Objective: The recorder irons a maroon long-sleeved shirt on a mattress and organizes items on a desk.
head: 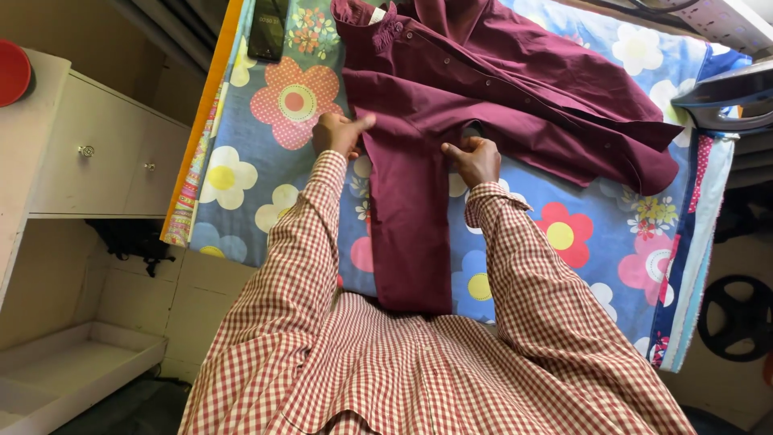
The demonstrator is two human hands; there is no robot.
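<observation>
A maroon button-up shirt [483, 89] lies spread on a table covered with a blue flowered cloth [266, 177]. One sleeve [407, 234] runs down toward me. My left hand [338, 133] pinches the sleeve's left edge near the shoulder, thumb on top of the fabric. My right hand [475, 157] grips the sleeve's right edge, fingers curled on the cloth. Both of my arms wear red-and-white checked sleeves.
An iron [725, 97] rests at the table's right edge. A dark phone [267, 28] lies at the far left of the cloth. A white drawer cabinet [105, 153] stands to the left, with a red round object [12, 72] on top. A black wheel [737, 314] sits low right.
</observation>
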